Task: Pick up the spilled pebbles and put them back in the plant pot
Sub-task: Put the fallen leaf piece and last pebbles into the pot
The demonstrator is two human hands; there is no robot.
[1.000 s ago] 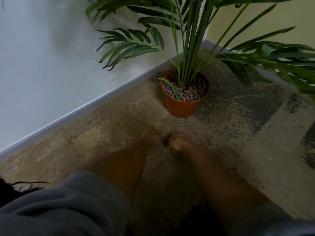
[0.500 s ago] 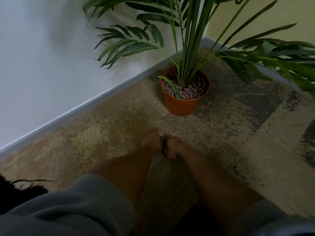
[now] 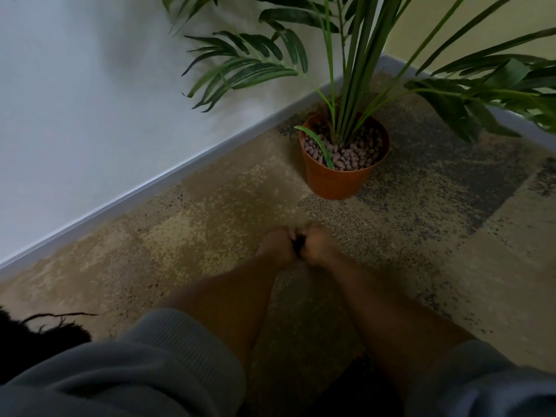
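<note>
An orange plant pot [image 3: 337,183] stands on the carpet near the room's corner, filled with pinkish-grey pebbles [image 3: 349,155] around a green palm [image 3: 355,70]. A short way in front of the pot, my left hand [image 3: 276,246] and my right hand [image 3: 319,245] are low on the carpet, pressed knuckle to knuckle with the fingers curled under. A dark gap shows between them. Whatever lies inside the hands is hidden, and both are blurred. I see no loose pebbles on the carpet.
A white wall and grey skirting board [image 3: 150,188] run diagonally on the left, and a yellowish wall [image 3: 436,31] meets them behind the pot. Palm fronds [image 3: 487,94] hang over the right side. The mottled beige and grey carpet [image 3: 451,266] spreads around my grey-sleeved arms.
My hands were slightly apart on the carpet a second ago. They have come together and now touch, fingers curled, a little closer to the pot.
</note>
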